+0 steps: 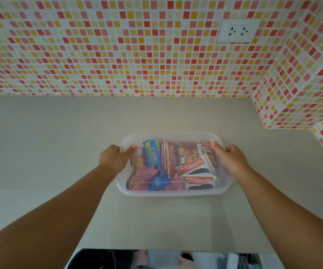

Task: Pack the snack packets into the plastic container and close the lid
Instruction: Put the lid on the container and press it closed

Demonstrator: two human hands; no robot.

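Observation:
A clear plastic container (173, 192) sits on the grey countertop, filled with several snack packets (176, 166): Choco Pie wrappers at the front right, a blue cream-biscuit pack at the left, pink packets at the front. A translucent lid (174, 135) lies over the top of it. My left hand (116, 158) grips the left edge with its thumb on the lid. My right hand (231, 158) grips the right edge the same way.
The grey countertop (59, 152) runs to a mosaic-tiled wall behind. A tiled column (296, 105) juts out at the back right. A white wall socket (238, 31) sits high on the wall. The counter's front edge lies near the frame's bottom.

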